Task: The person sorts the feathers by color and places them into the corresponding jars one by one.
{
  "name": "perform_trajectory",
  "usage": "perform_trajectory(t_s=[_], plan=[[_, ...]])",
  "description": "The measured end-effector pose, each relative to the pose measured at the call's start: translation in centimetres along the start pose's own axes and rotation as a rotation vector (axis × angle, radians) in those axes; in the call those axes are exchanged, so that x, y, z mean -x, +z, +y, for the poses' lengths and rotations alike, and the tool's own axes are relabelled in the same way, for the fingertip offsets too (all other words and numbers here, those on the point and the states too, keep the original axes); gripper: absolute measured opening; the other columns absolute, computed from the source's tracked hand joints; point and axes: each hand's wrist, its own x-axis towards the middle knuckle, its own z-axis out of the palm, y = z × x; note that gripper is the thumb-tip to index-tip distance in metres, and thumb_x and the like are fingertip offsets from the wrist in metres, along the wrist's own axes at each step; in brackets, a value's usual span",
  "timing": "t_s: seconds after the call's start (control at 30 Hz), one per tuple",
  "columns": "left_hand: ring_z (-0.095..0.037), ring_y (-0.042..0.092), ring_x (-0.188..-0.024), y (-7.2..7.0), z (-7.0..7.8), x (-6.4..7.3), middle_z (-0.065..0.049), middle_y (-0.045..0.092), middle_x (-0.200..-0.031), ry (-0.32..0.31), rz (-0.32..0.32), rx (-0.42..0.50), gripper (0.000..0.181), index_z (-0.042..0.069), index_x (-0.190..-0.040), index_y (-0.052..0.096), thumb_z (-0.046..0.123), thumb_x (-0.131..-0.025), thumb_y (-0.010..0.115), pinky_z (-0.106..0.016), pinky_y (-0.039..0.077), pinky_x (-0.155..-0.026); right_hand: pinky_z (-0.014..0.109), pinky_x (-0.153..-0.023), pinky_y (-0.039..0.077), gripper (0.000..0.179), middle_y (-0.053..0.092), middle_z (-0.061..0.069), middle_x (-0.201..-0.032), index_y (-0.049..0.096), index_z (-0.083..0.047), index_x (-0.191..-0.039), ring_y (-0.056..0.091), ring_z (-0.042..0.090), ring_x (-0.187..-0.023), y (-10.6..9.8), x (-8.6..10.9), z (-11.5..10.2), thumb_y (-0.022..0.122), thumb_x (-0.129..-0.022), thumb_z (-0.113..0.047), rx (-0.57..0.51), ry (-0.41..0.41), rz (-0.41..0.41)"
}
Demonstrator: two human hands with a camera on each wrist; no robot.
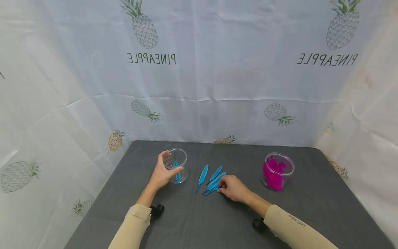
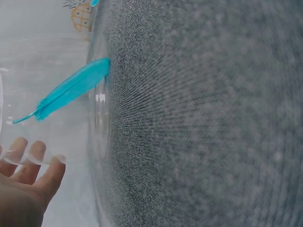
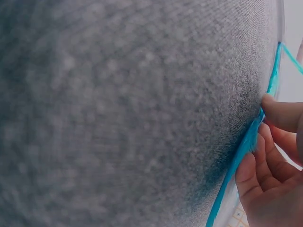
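Note:
My left hand (image 1: 162, 175) grips a clear round jar (image 1: 185, 174) on the left of the table, thumb near its front side and the other fingers behind. One blue feather (image 2: 73, 90) leans inside this jar, its quill pointing up. Between the hands lie several blue feathers: one feather (image 1: 202, 175) by itself at the left, the others in an overlapping group (image 1: 214, 184). At the right side of that group, my right hand (image 1: 234, 188) pinches a blue feather (image 3: 236, 158) close over the tabletop, with its thumb and fingertips about the shaft.
A second clear jar (image 1: 291, 167) filled with magenta feathers (image 1: 274, 178) stands on the right. The dark grey tabletop (image 1: 199, 221) ends at hanging white curtains (image 1: 217, 79) printed with pineapples at the back and both sides. Black camera mounts sit beneath both wrists.

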Motion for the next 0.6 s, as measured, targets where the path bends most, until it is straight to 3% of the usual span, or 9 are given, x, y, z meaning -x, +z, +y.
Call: perform_trajectory(t_s=[0.3, 0.6], plan=[[-0.035, 0.037, -0.144, 0.00, 0.02, 0.12, -0.013, 0.036, -0.156, 0.005, -0.003, 0.005, 0.103, 0.006, -0.158, 0.016, 0.038, -0.086, 0.083, -0.060, 0.037, -0.110, 0.025, -0.060, 0.047, 0.007, 0.061, -0.007, -0.075, 0.071, -0.008, -0.087, 0.052, 0.003, -0.065, -0.13, -0.18, 0.19, 0.077, -0.090, -0.007, -0.003, -0.023, -0.010], [-0.034, 0.037, -0.144, -0.03, 0.07, 0.09, -0.013, 0.036, -0.156, -0.004, -0.005, 0.018, 0.103, 0.010, -0.158, 0.017, 0.039, -0.085, 0.083, -0.059, 0.037, -0.110, 0.024, -0.059, 0.047, 0.012, 0.059, -0.010, -0.073, 0.069, -0.014, -0.081, 0.050, 0.002, -0.062, -0.17, -0.46, 0.33, 0.071, -0.088, -0.005, -0.039, -0.029, -0.007]])
